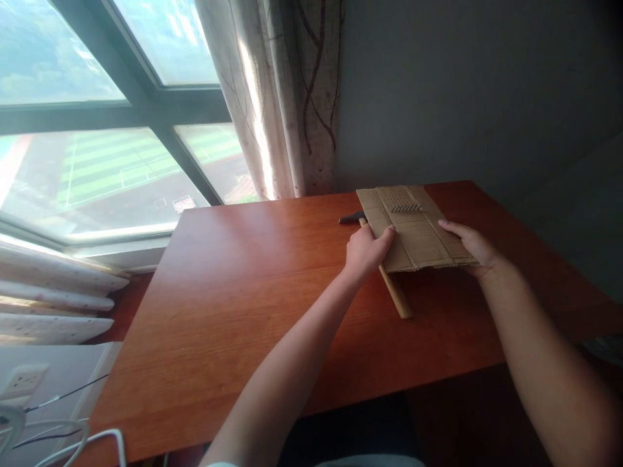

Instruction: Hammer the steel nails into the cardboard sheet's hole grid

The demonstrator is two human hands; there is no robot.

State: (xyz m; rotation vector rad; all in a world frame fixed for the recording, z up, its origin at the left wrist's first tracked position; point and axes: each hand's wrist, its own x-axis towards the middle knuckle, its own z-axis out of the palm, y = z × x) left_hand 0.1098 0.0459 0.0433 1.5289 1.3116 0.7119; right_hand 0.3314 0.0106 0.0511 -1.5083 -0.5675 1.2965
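Observation:
Both my hands grip a flat piece of brown cardboard [418, 237] above the right part of the table. My left hand [367, 250] is closed on its left edge, thumb on top. On the right edge, my right hand [477, 246] holds it with the thumb above and the other fingers hidden below. A block of small screws or nails [402, 199], in tight rows, sits on the cardboard's far part. Partly under the cardboard lies a hammer [400, 301], its dark head showing at the left and its wooden handle pointing toward me.
The reddish-brown wooden table [233, 311] stands beside a large window [111, 155]. A patterned curtain [272, 97] hangs at its far edge, and a grey wall [438, 97] rises behind. White cables [82, 441] and a wall socket [24, 381] are at lower left.

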